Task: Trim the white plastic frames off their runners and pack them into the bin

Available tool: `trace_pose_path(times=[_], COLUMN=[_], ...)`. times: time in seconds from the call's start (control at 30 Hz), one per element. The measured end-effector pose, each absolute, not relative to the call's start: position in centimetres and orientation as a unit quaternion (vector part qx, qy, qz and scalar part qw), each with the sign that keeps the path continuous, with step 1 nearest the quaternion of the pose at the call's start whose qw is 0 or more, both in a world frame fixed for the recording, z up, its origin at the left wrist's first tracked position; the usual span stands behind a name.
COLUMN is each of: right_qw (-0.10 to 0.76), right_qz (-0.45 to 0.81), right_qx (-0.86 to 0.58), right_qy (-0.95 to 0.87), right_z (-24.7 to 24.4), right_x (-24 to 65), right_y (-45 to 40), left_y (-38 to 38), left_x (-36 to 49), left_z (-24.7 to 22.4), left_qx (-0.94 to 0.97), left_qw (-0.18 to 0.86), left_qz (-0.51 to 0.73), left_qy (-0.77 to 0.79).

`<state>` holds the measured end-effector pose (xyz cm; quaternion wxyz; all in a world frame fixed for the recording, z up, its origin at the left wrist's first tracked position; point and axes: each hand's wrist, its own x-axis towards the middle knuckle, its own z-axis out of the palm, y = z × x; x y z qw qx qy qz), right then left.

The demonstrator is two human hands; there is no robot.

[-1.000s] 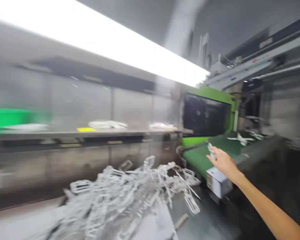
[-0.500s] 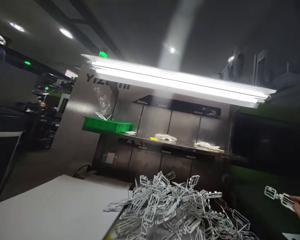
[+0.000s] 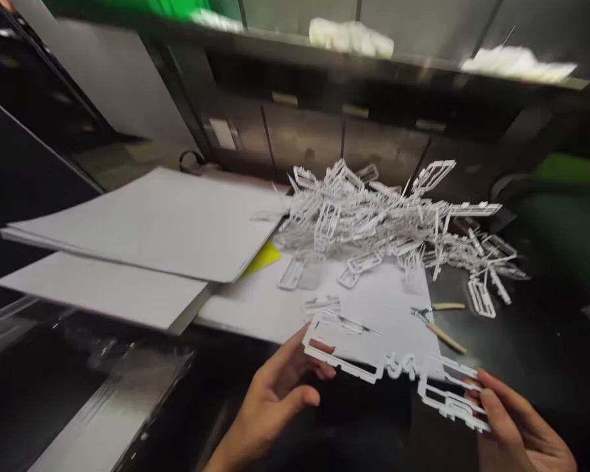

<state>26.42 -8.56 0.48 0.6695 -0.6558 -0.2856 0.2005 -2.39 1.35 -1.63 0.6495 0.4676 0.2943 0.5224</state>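
Observation:
A white plastic moulded part, two open rectangular frames joined by a curly middle piece, is held up in front of me. My right hand pinches its right end between thumb and fingers. At the other end is my left hand, its thumb apart and its fingertips partly behind the left frame; whether they touch it I cannot tell. Beyond lies a heap of similar white plastic parts, a few of them loose on the white sheet. Side cutters with cream handles rest open at the sheet's right edge.
Stacked white boards lie on the left, with a yellow piece under their corner. Behind the heap runs a metal shelf bearing white gloves and a green bin. Clear plastic wrap is at lower left.
My view has tilted down from the lamp and shelf to the table. My right hand has brought the white part from the far right to the front, and my left hand has come into view.

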Motion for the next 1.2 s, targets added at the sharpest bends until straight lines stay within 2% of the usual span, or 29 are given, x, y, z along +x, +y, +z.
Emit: trace_pose_path(times=[0.13, 0.4, 0.67, 1.03, 1.2], right_qw=[0.659, 0.598, 0.653, 0.68, 0.681], right_qz=[0.279, 0.392, 0.472, 0.454, 0.406], right_qx=[-0.639, -0.599, -0.496, -0.482, -0.503], right_qy=[-0.283, -0.362, -0.324, -0.315, -0.344], right_z=[1.2, -0.8, 0.6, 0.7, -0.7], right_x=[24.3, 26.6, 24.8, 24.2, 24.7], right_y=[-8.4, -9.9, -9.4, -9.2, -9.9], left_y=[0.4, 0.6, -0.2, -0.7, -0.8], left_x=[-3.0, -3.2, -4.4, -4.6, -3.2], left_z=[-1.7, -1.4, -2.6, -2.2, -0.4], left_qx=[0.424, 0.402, 0.407, 0.429, 0.347], left_qw=[0.683, 0.673, 0.619, 0.604, 0.638], left_qz=[0.518, 0.53, 0.512, 0.515, 0.524], left_qy=[0.293, 0.323, 0.436, 0.432, 0.445])
